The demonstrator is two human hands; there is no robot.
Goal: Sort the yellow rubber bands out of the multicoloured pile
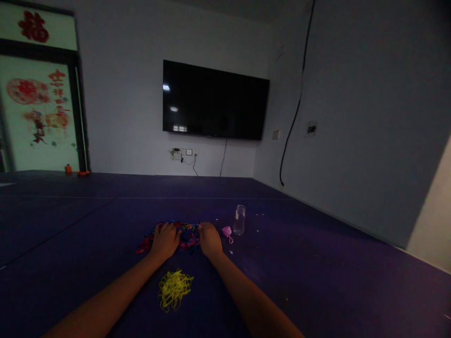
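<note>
A loose pile of small, shiny, many-coloured pieces (188, 241), mostly red, pink and blue, lies on the purple surface; their kind is too dark and small to make out. My left hand (165, 240) rests on the pile's left part, thumb apart from the fingers. At its right end is my right hand (210, 239), touching the pile; its fingers curl inward and are mostly hidden. Nearer to me, between my forearms, sits a heap of yellow rubber bands (175, 288). To the right of my right hand lies a pink cap with a loop (228, 233), beside an upright clear bottle (239, 221).
Small white scraps (258, 230) dot the purple mat (334, 263) around the bottle. A wall-mounted television (214, 101) hangs ahead. A black cable (294, 122) runs down the right wall. Small orange objects (83, 173) stand by the door (38, 112) at far left.
</note>
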